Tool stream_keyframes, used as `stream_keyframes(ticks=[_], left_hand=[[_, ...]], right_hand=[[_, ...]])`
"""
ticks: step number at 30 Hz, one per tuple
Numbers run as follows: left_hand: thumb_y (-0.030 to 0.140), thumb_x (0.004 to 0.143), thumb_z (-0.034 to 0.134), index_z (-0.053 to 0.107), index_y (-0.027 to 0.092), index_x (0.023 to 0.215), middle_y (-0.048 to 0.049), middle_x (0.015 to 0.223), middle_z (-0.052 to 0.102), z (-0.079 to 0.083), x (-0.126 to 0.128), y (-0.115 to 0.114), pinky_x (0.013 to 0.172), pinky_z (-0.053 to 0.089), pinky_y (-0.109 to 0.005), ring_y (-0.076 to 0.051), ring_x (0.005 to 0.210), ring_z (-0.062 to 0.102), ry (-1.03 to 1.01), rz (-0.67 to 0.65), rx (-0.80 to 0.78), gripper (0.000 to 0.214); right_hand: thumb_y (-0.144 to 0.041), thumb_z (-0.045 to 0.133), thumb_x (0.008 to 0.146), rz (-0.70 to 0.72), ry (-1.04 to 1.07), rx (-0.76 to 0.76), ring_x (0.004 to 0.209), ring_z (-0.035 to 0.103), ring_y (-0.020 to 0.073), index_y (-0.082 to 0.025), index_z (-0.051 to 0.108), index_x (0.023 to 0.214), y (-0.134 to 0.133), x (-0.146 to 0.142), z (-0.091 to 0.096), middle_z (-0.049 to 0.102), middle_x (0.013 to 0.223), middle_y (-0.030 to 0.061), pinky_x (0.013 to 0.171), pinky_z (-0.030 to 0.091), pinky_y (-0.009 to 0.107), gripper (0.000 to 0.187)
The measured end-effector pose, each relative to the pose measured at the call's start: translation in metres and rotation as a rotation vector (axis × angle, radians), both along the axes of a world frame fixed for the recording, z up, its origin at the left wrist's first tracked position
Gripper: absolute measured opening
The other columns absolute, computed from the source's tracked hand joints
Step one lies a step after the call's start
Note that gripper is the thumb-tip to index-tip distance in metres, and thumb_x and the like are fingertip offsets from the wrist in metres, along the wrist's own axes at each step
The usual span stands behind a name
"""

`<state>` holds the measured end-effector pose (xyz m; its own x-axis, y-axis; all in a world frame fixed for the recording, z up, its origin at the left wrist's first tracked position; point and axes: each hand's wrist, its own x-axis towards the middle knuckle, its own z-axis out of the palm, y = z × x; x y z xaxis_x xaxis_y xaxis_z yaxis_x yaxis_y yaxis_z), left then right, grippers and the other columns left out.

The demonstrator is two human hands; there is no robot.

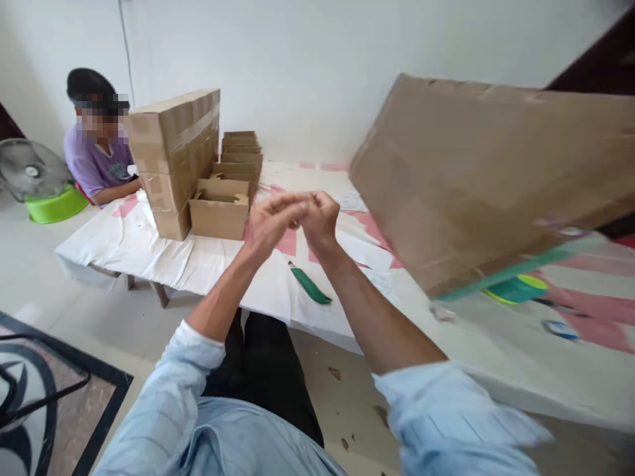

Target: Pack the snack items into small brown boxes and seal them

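My left hand (270,221) and my right hand (320,218) meet in the air above the low table (198,264), fingers curled and touching each other. Whatever lies between the fingertips is too small to name. A green-handled cutter (310,285) lies on the white table cover just below my hands. A large flat cardboard sheet (491,178) looms tilted at the right, close to the camera. My sleeves are light blue.
Stacked taped cartons (173,155) and several open small boxes (221,211) stand at the table's far left. A person in a purple shirt (99,165) sits behind them. A fan (30,172) over a green basin (54,206) stands left. A green tape roll (516,289) lies right.
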<state>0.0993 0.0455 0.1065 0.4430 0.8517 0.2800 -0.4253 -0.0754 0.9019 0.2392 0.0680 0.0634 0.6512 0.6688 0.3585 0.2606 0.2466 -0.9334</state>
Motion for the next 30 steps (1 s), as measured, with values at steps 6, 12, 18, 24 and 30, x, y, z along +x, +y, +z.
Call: stream_keyframes(ticks=[6, 12, 18, 24, 30], left_hand=[[0.006, 0.088, 0.068, 0.075, 0.018, 0.088, 0.0044, 0.066, 0.068, -0.014, 0.006, 0.09, 0.059, 0.045, -0.017, -0.006, 0.054, 0.058, -0.017, 0.258, -0.15, 0.013], [0.01, 0.088, 0.073, 0.075, 0.017, 0.094, 0.0025, 0.071, 0.071, -0.026, -0.004, 0.119, 0.06, 0.048, -0.018, -0.007, 0.058, 0.061, -0.055, 0.331, -0.262, 0.01], [0.017, 0.091, 0.076, 0.073, 0.018, 0.11, -0.0011, 0.077, 0.073, -0.017, -0.015, 0.146, 0.063, 0.053, -0.022, -0.012, 0.064, 0.067, -0.125, 0.374, -0.327, 0.019], [0.021, 0.09, 0.074, 0.071, 0.02, 0.107, 0.0024, 0.074, 0.071, -0.01, -0.03, 0.161, 0.059, 0.051, -0.02, -0.01, 0.061, 0.065, -0.129, 0.436, -0.232, 0.018], [0.01, 0.082, 0.078, 0.072, 0.022, 0.081, 0.0044, 0.066, 0.068, -0.008, -0.042, 0.155, 0.057, 0.049, -0.019, -0.007, 0.054, 0.058, -0.068, 0.463, -0.045, 0.013]], right_hand=[[-0.038, 0.062, 0.097, 0.457, -0.231, -0.015, 0.089, 0.066, 0.0215, -0.022, 0.068, 0.103, -0.111, -0.127, -0.087, 0.071, 0.096, 0.0063, 0.077, 0.056, 0.035, 0.018], [-0.03, 0.065, 0.093, 0.555, -0.331, 0.051, 0.093, 0.066, 0.0216, -0.025, 0.059, 0.131, -0.156, -0.162, -0.127, 0.068, 0.116, 0.0081, 0.079, 0.057, 0.036, 0.039], [-0.029, 0.063, 0.09, 0.648, -0.245, -0.071, 0.079, 0.06, 0.0189, -0.023, 0.064, 0.105, -0.158, -0.182, -0.141, 0.069, 0.092, 0.0034, 0.073, 0.051, 0.032, 0.016], [-0.022, 0.051, 0.088, 0.874, -0.008, -0.191, 0.063, 0.043, 0.0123, -0.023, 0.048, 0.07, -0.182, -0.225, -0.134, 0.05, 0.065, -0.0033, 0.059, 0.035, 0.027, 0.018], [-0.016, 0.06, 0.08, 1.105, 0.096, -0.293, 0.064, 0.048, 0.0112, -0.02, 0.058, 0.072, -0.202, -0.223, -0.107, 0.055, 0.068, -0.0045, 0.058, 0.037, 0.025, 0.008]])
